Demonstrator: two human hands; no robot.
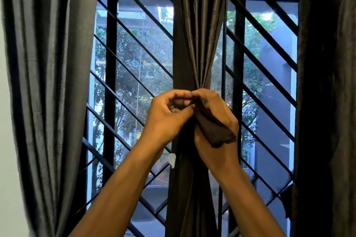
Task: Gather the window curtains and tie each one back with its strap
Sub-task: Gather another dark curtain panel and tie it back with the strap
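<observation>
A dark brown middle curtain (pixel 196 34) hangs gathered into a narrow bunch in front of the window. Both my hands meet at its waist. My left hand (pixel 169 119) has its fingers curled and pinches the dark strap against the bunch. My right hand (pixel 215 127) grips the strap (pixel 217 132), whose loose end droops over my palm. A grey curtain (pixel 48 82) hangs at the left and another dark curtain (pixel 325 102) at the right; no strap shows on either.
Behind the curtains is a window with a black diagonal metal grille (pixel 134 75) and trees outside. A small white tag (pixel 172 159) hangs at the middle curtain's left edge. A pale wall (pixel 7 140) borders the far left.
</observation>
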